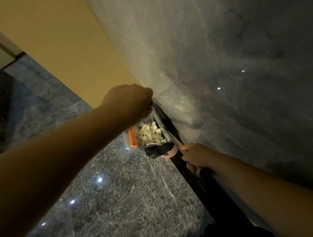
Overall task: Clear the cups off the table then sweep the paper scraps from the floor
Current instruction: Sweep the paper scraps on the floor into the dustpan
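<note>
Left hand (132, 101): fingers curling round the top of the dustpan handle (156, 116), holding it by the marble wall (222, 57).
Right hand (196, 156): gripping the broom handle (174, 140), low and near the wall.
Paper scraps (149, 134): lying heaped in the dustpan (133, 139), at centre, just above the grey floor (121, 205).
Cups: not showing in view.
Technique: keeping the pan level is likely preventing spills; slow carrying is advisable.

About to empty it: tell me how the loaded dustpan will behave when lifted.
The dustpan probably lifts light, since it holds only paper scraps. Piled loose, those scraps may flutter out if it tilts. The left hand grips its long handle, so it could swing.
</note>
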Demonstrator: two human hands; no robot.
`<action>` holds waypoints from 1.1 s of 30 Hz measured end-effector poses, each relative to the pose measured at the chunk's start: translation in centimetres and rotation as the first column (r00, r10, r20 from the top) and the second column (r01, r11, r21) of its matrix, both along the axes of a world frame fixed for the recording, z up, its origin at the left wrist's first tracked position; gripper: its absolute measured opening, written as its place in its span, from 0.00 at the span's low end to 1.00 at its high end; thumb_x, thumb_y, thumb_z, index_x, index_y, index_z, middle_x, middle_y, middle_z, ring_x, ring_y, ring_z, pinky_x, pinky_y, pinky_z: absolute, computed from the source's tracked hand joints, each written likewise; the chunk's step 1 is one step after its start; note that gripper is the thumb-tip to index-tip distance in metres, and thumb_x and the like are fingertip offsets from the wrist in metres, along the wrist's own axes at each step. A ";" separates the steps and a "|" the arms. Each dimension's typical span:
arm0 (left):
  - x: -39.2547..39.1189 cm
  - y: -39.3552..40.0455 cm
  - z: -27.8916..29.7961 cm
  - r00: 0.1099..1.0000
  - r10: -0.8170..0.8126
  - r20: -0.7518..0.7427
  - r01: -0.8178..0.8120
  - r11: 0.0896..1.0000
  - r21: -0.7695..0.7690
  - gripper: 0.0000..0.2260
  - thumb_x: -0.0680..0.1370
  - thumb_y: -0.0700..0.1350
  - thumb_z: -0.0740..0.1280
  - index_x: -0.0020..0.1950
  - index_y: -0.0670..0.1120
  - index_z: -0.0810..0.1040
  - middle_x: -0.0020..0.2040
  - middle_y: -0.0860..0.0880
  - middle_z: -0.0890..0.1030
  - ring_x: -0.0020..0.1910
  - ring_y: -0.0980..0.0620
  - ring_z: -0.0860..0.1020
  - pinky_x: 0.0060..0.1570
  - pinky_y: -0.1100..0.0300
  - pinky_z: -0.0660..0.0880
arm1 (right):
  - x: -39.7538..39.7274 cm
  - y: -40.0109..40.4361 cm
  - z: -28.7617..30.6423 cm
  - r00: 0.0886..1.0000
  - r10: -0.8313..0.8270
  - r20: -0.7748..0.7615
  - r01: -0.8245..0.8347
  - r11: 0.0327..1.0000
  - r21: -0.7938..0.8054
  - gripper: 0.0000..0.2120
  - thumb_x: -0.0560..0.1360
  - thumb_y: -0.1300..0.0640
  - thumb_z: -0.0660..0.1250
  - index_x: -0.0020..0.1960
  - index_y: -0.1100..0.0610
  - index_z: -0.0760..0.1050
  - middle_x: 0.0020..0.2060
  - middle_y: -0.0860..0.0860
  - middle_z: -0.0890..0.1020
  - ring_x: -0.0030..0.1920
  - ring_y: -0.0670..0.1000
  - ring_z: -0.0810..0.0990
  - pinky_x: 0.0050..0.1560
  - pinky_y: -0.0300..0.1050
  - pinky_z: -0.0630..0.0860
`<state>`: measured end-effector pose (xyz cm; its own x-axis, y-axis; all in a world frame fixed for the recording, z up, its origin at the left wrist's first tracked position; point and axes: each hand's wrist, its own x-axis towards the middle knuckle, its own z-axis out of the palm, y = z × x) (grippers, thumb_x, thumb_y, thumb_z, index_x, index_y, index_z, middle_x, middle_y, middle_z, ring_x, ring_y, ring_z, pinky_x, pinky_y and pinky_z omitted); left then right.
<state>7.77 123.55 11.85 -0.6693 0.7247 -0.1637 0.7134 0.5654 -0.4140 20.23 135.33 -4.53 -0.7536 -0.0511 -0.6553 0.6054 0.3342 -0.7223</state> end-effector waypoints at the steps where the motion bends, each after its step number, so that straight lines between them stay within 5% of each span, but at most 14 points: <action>1: -0.3 -0.1 0.0 1.000 -0.020 -0.006 0.020 0.999 0.025 0.09 0.78 0.50 0.67 0.52 0.45 0.76 0.31 0.54 0.63 0.30 0.53 0.67 0.29 0.61 0.63 | -0.1 0.0 0.2 0.999 0.030 0.010 -0.030 1.000 0.000 0.11 0.80 0.67 0.56 0.47 0.51 0.62 0.34 0.47 0.63 0.30 0.48 0.68 0.28 0.40 0.71; 3: -0.7 0.0 0.1 0.999 -0.040 -0.038 0.041 0.998 0.048 0.09 0.77 0.50 0.69 0.50 0.46 0.76 0.30 0.54 0.63 0.30 0.52 0.68 0.29 0.62 0.62 | -0.1 -0.1 0.9 0.999 0.036 0.027 -0.036 0.999 -0.004 0.08 0.81 0.68 0.53 0.56 0.58 0.65 0.33 0.50 0.60 0.29 0.51 0.69 0.30 0.43 0.70; 5: -0.9 0.0 0.2 0.999 -0.033 -0.041 0.036 0.997 0.070 0.09 0.76 0.51 0.68 0.50 0.46 0.76 0.30 0.54 0.62 0.31 0.49 0.69 0.31 0.60 0.65 | -0.2 0.0 1.0 0.999 0.027 0.029 -0.028 1.000 0.007 0.20 0.82 0.67 0.52 0.74 0.63 0.56 0.32 0.53 0.59 0.29 0.52 0.70 0.31 0.44 0.69; 7: -0.7 -0.1 0.1 0.999 -0.024 -0.029 0.025 0.999 0.021 0.10 0.77 0.52 0.67 0.51 0.46 0.75 0.31 0.53 0.63 0.30 0.52 0.67 0.30 0.61 0.64 | 0.0 -0.1 1.5 1.000 0.013 0.016 -0.013 1.000 -0.004 0.25 0.82 0.67 0.52 0.77 0.62 0.50 0.33 0.53 0.62 0.29 0.51 0.69 0.30 0.43 0.68; 12: -1.2 0.6 0.5 0.998 -0.013 -0.067 0.019 0.996 0.087 0.10 0.77 0.51 0.68 0.52 0.45 0.76 0.31 0.53 0.65 0.31 0.52 0.68 0.27 0.62 0.59 | 0.3 -0.2 1.5 0.995 -0.073 0.061 0.079 0.990 -0.113 0.25 0.83 0.66 0.49 0.78 0.61 0.46 0.33 0.55 0.63 0.24 0.51 0.70 0.18 0.37 0.67; 17: -1.9 0.5 0.9 0.997 0.020 -0.072 -0.013 0.995 0.095 0.10 0.77 0.49 0.68 0.52 0.44 0.76 0.31 0.53 0.64 0.29 0.56 0.64 0.27 0.62 0.59 | 0.3 -0.3 1.2 1.000 -0.002 0.010 0.002 1.000 0.007 0.28 0.80 0.70 0.53 0.78 0.60 0.48 0.32 0.53 0.59 0.27 0.51 0.69 0.25 0.40 0.68; 19: -1.6 0.5 0.8 0.998 0.032 -0.059 -0.026 0.995 0.093 0.09 0.78 0.49 0.67 0.52 0.44 0.76 0.31 0.52 0.64 0.29 0.55 0.64 0.28 0.61 0.61 | 0.5 -0.4 0.8 1.000 -0.010 0.029 0.011 0.999 -0.035 0.18 0.80 0.72 0.54 0.68 0.61 0.61 0.32 0.54 0.58 0.23 0.50 0.69 0.22 0.39 0.66; 21: -1.2 0.5 0.2 0.999 0.019 -0.040 -0.018 0.999 0.028 0.08 0.78 0.50 0.66 0.51 0.45 0.75 0.31 0.52 0.64 0.30 0.53 0.64 0.29 0.61 0.61 | 0.4 -0.4 0.7 0.996 -0.074 0.041 0.077 0.993 -0.086 0.15 0.80 0.71 0.55 0.59 0.54 0.59 0.32 0.55 0.59 0.19 0.48 0.69 0.18 0.37 0.66; 24: -2.0 0.5 0.8 0.997 0.030 -0.075 -0.023 0.995 0.093 0.09 0.78 0.49 0.68 0.51 0.44 0.76 0.31 0.52 0.64 0.30 0.53 0.66 0.27 0.62 0.59 | 0.3 -0.5 0.5 0.998 -0.053 0.022 0.055 0.996 -0.076 0.26 0.80 0.71 0.56 0.74 0.60 0.54 0.32 0.54 0.60 0.19 0.48 0.70 0.19 0.38 0.68; 28: -1.4 0.4 0.5 0.999 0.012 -0.049 -0.012 1.000 0.017 0.07 0.78 0.49 0.66 0.48 0.47 0.74 0.31 0.52 0.64 0.28 0.54 0.64 0.26 0.62 0.58 | 0.3 -0.4 0.1 0.995 -0.097 0.002 0.096 0.993 -0.066 0.23 0.80 0.69 0.56 0.73 0.56 0.57 0.32 0.55 0.63 0.18 0.46 0.70 0.17 0.36 0.66; 31: -1.8 0.5 0.8 0.998 0.003 -0.056 0.001 0.998 0.060 0.07 0.77 0.47 0.68 0.49 0.45 0.75 0.31 0.53 0.65 0.28 0.57 0.63 0.26 0.63 0.58 | 0.2 -0.4 0.3 0.999 -0.046 0.002 0.046 0.998 -0.039 0.17 0.80 0.69 0.54 0.66 0.56 0.60 0.31 0.57 0.66 0.25 0.52 0.71 0.26 0.44 0.72; 33: -1.9 0.5 1.1 0.998 0.011 -0.067 -0.006 0.997 0.073 0.08 0.77 0.48 0.69 0.50 0.44 0.76 0.31 0.52 0.66 0.28 0.56 0.63 0.27 0.62 0.61 | 0.2 -0.4 0.3 0.998 -0.068 0.004 0.068 0.997 -0.032 0.19 0.80 0.68 0.55 0.70 0.58 0.61 0.32 0.54 0.68 0.27 0.52 0.70 0.26 0.43 0.70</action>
<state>5.82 124.04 12.92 -0.6830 0.7276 -0.0648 0.6805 0.6015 -0.4184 20.47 134.93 -4.23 -0.7542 -0.0210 -0.6563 0.6279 0.2693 -0.7302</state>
